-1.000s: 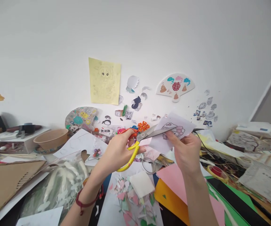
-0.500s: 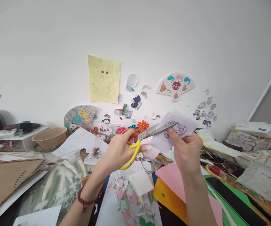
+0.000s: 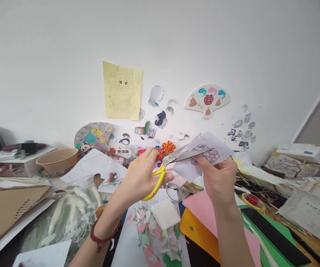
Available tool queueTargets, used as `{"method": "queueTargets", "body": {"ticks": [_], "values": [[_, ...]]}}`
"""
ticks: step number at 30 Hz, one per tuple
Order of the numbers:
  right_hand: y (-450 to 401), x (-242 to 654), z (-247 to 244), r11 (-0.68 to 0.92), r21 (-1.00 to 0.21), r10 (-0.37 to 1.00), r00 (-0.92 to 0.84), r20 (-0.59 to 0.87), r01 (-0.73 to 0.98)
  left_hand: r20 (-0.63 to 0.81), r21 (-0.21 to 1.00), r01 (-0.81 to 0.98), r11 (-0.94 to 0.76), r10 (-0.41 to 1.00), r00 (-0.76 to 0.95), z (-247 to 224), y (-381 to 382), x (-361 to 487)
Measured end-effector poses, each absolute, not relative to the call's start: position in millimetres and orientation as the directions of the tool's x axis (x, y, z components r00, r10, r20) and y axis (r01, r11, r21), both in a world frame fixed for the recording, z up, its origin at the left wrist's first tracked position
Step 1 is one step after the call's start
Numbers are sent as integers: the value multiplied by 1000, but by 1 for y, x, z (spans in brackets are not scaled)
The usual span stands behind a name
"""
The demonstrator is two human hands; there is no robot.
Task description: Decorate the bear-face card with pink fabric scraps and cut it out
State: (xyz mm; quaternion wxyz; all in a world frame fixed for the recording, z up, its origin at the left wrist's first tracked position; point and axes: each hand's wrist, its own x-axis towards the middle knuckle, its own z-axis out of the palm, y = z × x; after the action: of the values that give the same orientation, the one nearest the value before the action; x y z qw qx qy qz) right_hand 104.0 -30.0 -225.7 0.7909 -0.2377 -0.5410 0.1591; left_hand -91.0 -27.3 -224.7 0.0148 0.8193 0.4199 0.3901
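My left hand (image 3: 142, 174) grips a pair of scissors (image 3: 160, 178) with yellow handles, its fingers in the loops. The blades point right, one lying across the front of a white paper (image 3: 214, 139) printed with a cartoon drawing. My right hand (image 3: 219, 181) pinches that paper at its lower right, thumb in front and fingers behind. The thumb rests just below the blade tip, over part of the drawing. Below the scissors, many pink, green and white paper scraps (image 3: 157, 230) lie on a white sheet, with a folded white square (image 3: 165, 214) on top.
A metal ring (image 3: 173, 193) lies under the scissors. Pink paper (image 3: 201, 207) and orange paper (image 3: 199, 230) are at the right. A clear bag of white cords (image 3: 71, 207) and a beige bowl (image 3: 57, 162) stand left. A yellow drawing (image 3: 122, 92) hangs on the wall behind.
The scissor blades have closed slightly and now lie a little lower across the paper. Both hands keep their holds, and the view has shifted slightly.
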Motion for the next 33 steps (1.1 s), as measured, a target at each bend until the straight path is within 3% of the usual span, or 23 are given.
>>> {"method": "queueTargets", "body": {"ticks": [9,33], "values": [[-33,93,-224,827,-561,539,311,783,-21,579,363,713,-600,745,332,-222,-33,-92],[-36,96,-225,838,-534,482,312,819,108,514,175,790,-588,739,437,-219,-36,-94]]}}
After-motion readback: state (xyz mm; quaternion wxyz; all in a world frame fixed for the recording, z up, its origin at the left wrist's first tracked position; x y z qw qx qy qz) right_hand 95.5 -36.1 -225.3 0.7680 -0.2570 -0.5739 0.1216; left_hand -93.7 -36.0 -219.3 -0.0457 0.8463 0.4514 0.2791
